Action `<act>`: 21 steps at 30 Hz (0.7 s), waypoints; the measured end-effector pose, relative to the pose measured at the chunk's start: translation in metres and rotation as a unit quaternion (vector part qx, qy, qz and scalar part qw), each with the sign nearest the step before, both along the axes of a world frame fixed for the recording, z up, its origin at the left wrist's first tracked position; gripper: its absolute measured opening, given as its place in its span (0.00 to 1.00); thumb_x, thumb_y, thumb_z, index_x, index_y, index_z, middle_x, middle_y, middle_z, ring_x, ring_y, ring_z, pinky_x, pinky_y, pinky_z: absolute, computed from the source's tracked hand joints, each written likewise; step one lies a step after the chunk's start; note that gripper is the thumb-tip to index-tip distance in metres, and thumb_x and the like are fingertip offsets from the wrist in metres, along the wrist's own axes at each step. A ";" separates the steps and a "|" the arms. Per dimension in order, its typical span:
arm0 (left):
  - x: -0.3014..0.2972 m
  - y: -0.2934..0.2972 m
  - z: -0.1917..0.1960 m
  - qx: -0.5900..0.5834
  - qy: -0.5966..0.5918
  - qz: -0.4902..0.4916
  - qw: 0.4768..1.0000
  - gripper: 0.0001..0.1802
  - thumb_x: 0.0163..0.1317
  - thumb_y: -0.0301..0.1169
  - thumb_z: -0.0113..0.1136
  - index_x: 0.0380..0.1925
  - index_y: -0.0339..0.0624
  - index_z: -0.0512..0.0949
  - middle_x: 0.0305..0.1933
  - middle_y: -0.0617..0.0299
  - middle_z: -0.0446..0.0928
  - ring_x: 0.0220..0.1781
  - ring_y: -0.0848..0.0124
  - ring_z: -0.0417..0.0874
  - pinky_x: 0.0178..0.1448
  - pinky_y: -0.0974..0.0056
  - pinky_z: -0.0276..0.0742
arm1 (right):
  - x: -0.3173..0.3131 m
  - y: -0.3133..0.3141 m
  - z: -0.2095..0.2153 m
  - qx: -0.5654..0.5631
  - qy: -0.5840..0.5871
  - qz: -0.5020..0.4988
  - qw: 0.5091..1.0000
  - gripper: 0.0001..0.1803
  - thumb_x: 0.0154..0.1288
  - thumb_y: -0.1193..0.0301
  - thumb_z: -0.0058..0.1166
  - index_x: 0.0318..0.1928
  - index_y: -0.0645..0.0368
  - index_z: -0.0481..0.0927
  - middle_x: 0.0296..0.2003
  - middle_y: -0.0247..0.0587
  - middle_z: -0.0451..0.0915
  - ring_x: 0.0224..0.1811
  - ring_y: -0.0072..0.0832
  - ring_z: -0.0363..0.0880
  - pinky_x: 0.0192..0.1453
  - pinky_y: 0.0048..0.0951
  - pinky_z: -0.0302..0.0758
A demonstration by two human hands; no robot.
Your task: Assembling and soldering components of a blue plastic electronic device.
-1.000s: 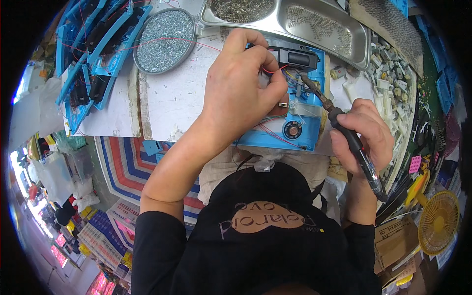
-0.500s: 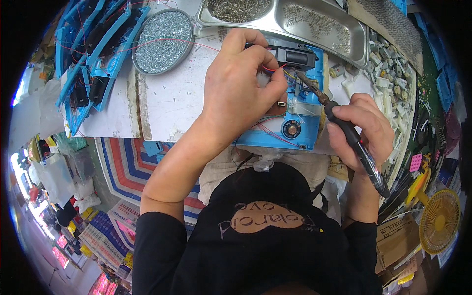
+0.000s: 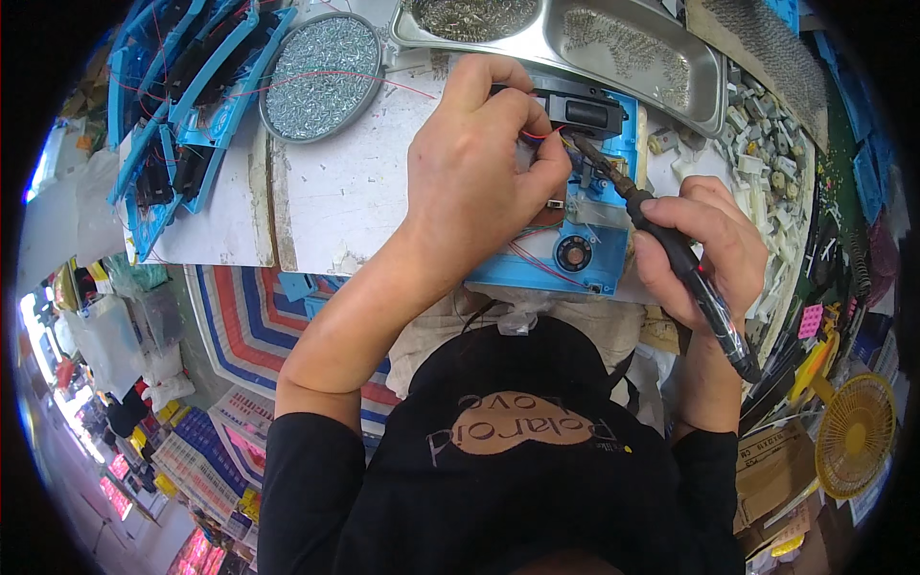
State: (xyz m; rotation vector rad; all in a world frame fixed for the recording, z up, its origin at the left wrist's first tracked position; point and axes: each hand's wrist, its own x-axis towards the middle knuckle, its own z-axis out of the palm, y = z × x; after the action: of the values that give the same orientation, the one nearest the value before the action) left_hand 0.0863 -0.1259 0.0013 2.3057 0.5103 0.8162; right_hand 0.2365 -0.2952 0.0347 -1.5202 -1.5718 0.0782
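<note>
Head view looks straight down on a blue plastic casing lying flat on the white tabletop, right at the near edge by the person's body; it has a black block at its far end and a round black part near the front, with thin red wires running across the inside. Left hand is curled over the casing, fingers pinched on a red wire end near the black block, probably to keep that wire steady right where the tool tip lands; right hand is clenched around a soldering iron pen-style, tip angled down into the casing just beside the left fingertips; a low grip like that looks like it's for fine control.

Further out: a round dish of small screws sits on the far left of the tabletop, and a metal tray with two compartments of small metal bits lies just behind the casing, both within easy reach; a stack of more blue casings leans off to the left; loose grey and white small parts are scattered to the right; a yellow fan sits low on the right; a striped mat shows under the tabletop edge.
</note>
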 end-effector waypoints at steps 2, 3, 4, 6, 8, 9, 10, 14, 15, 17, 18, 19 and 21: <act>0.001 -0.002 0.000 -0.022 0.005 0.004 1.000 0.05 0.54 0.21 0.69 0.28 0.35 0.80 0.49 0.57 0.75 0.26 0.75 0.81 0.32 0.70 0.76 | 0.000 0.000 0.000 0.001 -0.002 -0.001 1.000 0.19 0.47 0.81 0.70 0.43 0.60 0.83 0.25 0.39 0.82 0.22 0.33 0.74 0.33 0.30 0.72; 0.001 -0.002 0.000 -0.034 0.007 0.006 0.999 0.05 0.54 0.21 0.69 0.29 0.35 0.80 0.49 0.56 0.75 0.27 0.75 0.81 0.31 0.69 0.77 | 0.000 0.000 0.000 0.003 -0.004 -0.001 1.000 0.19 0.47 0.80 0.70 0.43 0.60 0.83 0.25 0.39 0.82 0.22 0.33 0.74 0.33 0.30 0.72; 0.001 -0.003 0.001 -0.023 0.009 0.007 1.000 0.05 0.54 0.21 0.69 0.29 0.35 0.80 0.49 0.56 0.75 0.27 0.74 0.82 0.32 0.69 0.77 | 0.001 0.000 0.000 0.005 -0.005 -0.002 1.000 0.19 0.48 0.80 0.70 0.43 0.60 0.83 0.25 0.39 0.82 0.22 0.33 0.74 0.33 0.30 0.72; 0.000 -0.003 0.001 -0.001 0.013 0.008 1.000 0.05 0.54 0.21 0.69 0.29 0.35 0.80 0.50 0.56 0.75 0.28 0.73 0.83 0.32 0.69 0.78 | 0.001 0.000 0.000 0.003 -0.004 0.001 1.000 0.18 0.48 0.80 0.70 0.43 0.61 0.83 0.25 0.39 0.82 0.22 0.33 0.74 0.33 0.30 0.72; 0.002 -0.004 -0.001 -0.008 0.001 0.020 1.000 0.07 0.50 0.25 0.70 0.28 0.38 0.80 0.47 0.58 0.76 0.34 0.64 0.83 0.35 0.62 0.80 | 0.002 0.000 0.001 0.001 -0.006 0.001 1.000 0.18 0.48 0.80 0.70 0.43 0.61 0.83 0.26 0.39 0.82 0.22 0.33 0.74 0.33 0.30 0.72; 0.002 -0.004 -0.002 -0.011 -0.006 0.025 1.000 0.08 0.49 0.27 0.71 0.27 0.40 0.80 0.45 0.59 0.76 0.37 0.59 0.83 0.37 0.58 0.80 | 0.002 0.000 0.001 0.000 -0.007 0.000 1.000 0.18 0.48 0.80 0.70 0.43 0.61 0.83 0.25 0.39 0.82 0.22 0.33 0.74 0.33 0.30 0.72; 0.002 -0.004 -0.002 -0.007 -0.001 0.021 1.000 0.07 0.50 0.25 0.70 0.27 0.38 0.80 0.47 0.57 0.76 0.34 0.63 0.83 0.36 0.62 0.80 | 0.002 0.000 0.000 -0.002 -0.009 -0.001 1.000 0.18 0.48 0.80 0.70 0.43 0.61 0.83 0.25 0.39 0.82 0.22 0.33 0.74 0.33 0.30 0.72; 0.001 -0.003 -0.001 0.011 0.003 0.010 1.000 0.06 0.53 0.21 0.70 0.29 0.35 0.81 0.50 0.55 0.75 0.28 0.71 0.84 0.33 0.68 0.80 | 0.002 -0.002 0.002 -0.006 -0.005 0.002 1.000 0.18 0.48 0.80 0.70 0.43 0.61 0.83 0.25 0.39 0.81 0.21 0.33 0.73 0.33 0.31 0.72; 0.001 -0.003 -0.001 0.016 0.000 0.010 1.000 0.06 0.53 0.21 0.70 0.29 0.35 0.81 0.50 0.55 0.75 0.29 0.71 0.84 0.33 0.68 0.80 | 0.001 -0.003 0.001 -0.003 0.000 0.002 1.000 0.18 0.49 0.80 0.70 0.43 0.62 0.83 0.25 0.39 0.81 0.21 0.33 0.73 0.32 0.31 0.72; 0.001 -0.003 -0.001 0.012 0.004 0.012 1.000 0.06 0.53 0.21 0.70 0.29 0.35 0.81 0.50 0.55 0.75 0.29 0.72 0.84 0.33 0.68 0.80 | 0.000 -0.005 0.003 -0.001 0.008 0.003 1.000 0.18 0.49 0.80 0.70 0.43 0.62 0.83 0.25 0.40 0.81 0.21 0.32 0.73 0.32 0.31 0.72; 0.001 -0.004 -0.001 0.009 0.006 0.012 1.000 0.06 0.53 0.21 0.70 0.29 0.35 0.81 0.50 0.55 0.75 0.30 0.72 0.84 0.33 0.68 0.80 | 0.000 -0.007 0.005 -0.001 0.011 0.004 1.000 0.18 0.49 0.80 0.70 0.43 0.63 0.83 0.24 0.40 0.81 0.20 0.32 0.73 0.32 0.31 0.72; 0.001 -0.004 -0.001 0.005 0.006 0.013 1.000 0.06 0.53 0.21 0.70 0.29 0.35 0.81 0.50 0.55 0.75 0.30 0.72 0.84 0.33 0.68 0.80 | 0.000 -0.008 0.007 0.000 0.015 0.005 1.000 0.17 0.49 0.80 0.70 0.43 0.63 0.83 0.24 0.40 0.81 0.20 0.33 0.72 0.32 0.32 0.72; 0.000 -0.004 -0.001 -0.003 0.007 0.013 1.000 0.05 0.53 0.21 0.70 0.29 0.35 0.81 0.50 0.55 0.75 0.30 0.73 0.84 0.33 0.69 0.79 | 0.001 -0.011 0.007 0.006 0.015 0.003 1.000 0.17 0.50 0.79 0.70 0.43 0.63 0.83 0.24 0.41 0.80 0.20 0.33 0.72 0.31 0.32 0.71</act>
State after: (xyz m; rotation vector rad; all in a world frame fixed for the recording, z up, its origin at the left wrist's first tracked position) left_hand 0.0867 -0.1300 0.0004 2.3054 0.5494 0.8120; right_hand 0.2371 -0.3066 0.0416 -1.4981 -1.5516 0.0943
